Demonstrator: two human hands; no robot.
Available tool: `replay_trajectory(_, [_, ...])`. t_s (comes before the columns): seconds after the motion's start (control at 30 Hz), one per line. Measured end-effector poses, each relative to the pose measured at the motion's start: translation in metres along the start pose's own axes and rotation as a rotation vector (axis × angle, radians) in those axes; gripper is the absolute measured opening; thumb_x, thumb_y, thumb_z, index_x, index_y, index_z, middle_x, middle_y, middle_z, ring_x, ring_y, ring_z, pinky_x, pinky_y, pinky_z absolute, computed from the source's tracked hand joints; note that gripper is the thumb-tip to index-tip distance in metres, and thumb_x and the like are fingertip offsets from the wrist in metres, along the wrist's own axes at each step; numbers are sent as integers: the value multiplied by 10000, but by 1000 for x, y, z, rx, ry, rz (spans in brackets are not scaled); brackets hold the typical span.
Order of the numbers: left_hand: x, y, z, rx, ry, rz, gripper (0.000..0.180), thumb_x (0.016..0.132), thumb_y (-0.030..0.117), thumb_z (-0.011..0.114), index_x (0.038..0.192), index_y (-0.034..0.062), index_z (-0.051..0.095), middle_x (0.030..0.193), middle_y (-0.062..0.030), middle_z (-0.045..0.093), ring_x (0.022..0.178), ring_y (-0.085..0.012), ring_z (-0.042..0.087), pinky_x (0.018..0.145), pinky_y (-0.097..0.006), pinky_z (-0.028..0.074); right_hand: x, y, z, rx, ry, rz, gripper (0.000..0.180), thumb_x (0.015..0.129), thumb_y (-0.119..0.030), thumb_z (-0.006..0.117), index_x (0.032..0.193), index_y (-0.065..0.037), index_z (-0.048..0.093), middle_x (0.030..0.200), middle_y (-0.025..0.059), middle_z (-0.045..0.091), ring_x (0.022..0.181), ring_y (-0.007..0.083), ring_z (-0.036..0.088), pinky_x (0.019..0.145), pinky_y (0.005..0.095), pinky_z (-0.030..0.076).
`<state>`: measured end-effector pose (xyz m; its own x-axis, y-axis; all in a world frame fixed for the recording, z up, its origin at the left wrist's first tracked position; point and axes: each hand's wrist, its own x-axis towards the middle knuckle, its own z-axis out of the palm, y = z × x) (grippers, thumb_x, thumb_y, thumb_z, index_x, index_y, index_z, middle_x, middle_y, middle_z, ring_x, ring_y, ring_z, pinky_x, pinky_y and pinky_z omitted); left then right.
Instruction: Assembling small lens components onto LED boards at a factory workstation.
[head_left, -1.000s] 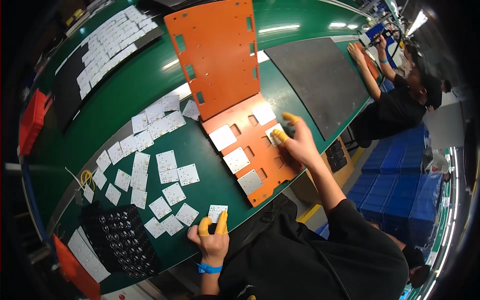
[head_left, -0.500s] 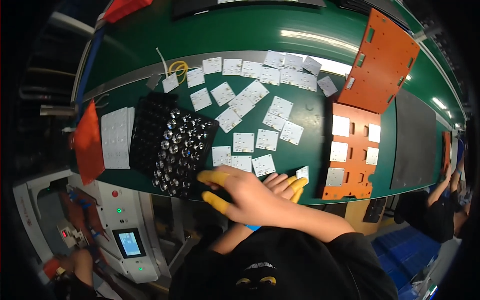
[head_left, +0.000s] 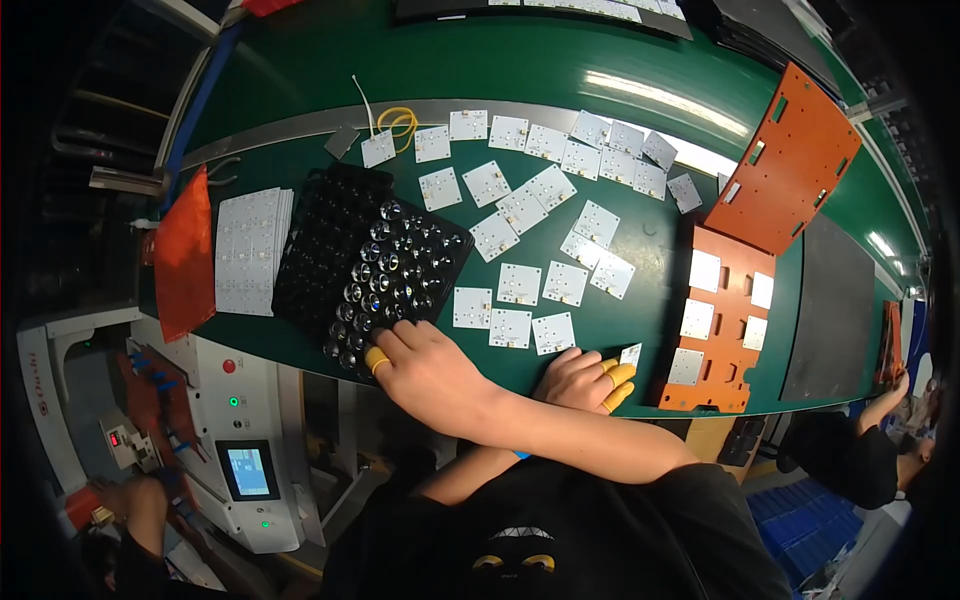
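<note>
My arms cross, the right forearm over the left. My right hand [head_left: 420, 372] is at the near edge of a black tray [head_left: 320, 240] filled partly with shiny transparent lenses [head_left: 375, 280]. Its fingers are bent down among the nearest lenses, a yellow finger cot on one digit; what they pinch is hidden. To the right, my left hand [head_left: 583, 382], with yellow cots on its fingers, holds a small white circuit board [head_left: 630, 356] tilted up between fingertips. Several more square white circuit boards [head_left: 518, 285] lie spread over the green table [head_left: 640, 270], some overlapping.
An orange fixture [head_left: 715, 345] with white boards in its recesses stands right, its orange lid [head_left: 790, 165] raised. A black mat [head_left: 828, 310] lies beyond. Left are stacked white panels [head_left: 250, 250] and an orange-red sheet [head_left: 183, 255]. A machine [head_left: 235, 440] stands near left; other people work at both sides.
My right hand has shifted onto the tray's near lenses, and its spread finger and thumb have drawn together. The left hand still holds its board. The whole view has shifted slightly.
</note>
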<state>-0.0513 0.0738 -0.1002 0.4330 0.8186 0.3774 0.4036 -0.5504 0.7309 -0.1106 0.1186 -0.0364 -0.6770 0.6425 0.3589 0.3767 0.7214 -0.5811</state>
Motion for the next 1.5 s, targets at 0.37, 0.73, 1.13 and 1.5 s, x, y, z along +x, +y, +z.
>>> replay_trajectory(0.37, [-1, -5, 4, 22, -32, 14, 205, 758, 141, 745, 941, 57, 708, 768, -47, 660, 661, -201, 561, 591, -330, 416, -5, 2, 1, 101, 112, -48, 134, 748, -122, 620, 797, 3, 612, 967, 139, 605, 807, 251, 593, 669, 358, 505])
replay_trajectory(0.73, [-21, -2, -6, -620, 239, -430, 414, 838, 8, 682, 1229, 41, 550, 987, -91, 670, 853, -185, 638, 774, -314, 513, -86, 4, -111, 545, 255, 162, 342, 817, -106, 750, 1128, -25, 633, 1046, 144, 603, 810, 233, 642, 699, 302, 523])
replay_trajectory(1.13, [9, 23, -39, -575, 365, -469, 263, 886, -35, 641, 1140, -88, 596, 1041, -166, 700, 948, -194, 682, 811, -299, 537, -151, 42, -127, 585, 494, 590, 324, 794, 89, 720, 1095, 48, 605, 1098, 140, 579, 968, 192, 623, 843, 299, 550])
replay_trajectory(1.5, [11, 28, -34, -327, 343, -388, 272, 865, -18, 654, 1132, -51, 615, 997, -181, 706, 883, -289, 717, 769, -324, 549, -162, 43, -125, 807, 531, 692, 309, 797, 64, 740, 1092, 64, 647, 1064, 140, 638, 924, 188, 645, 819, 290, 548])
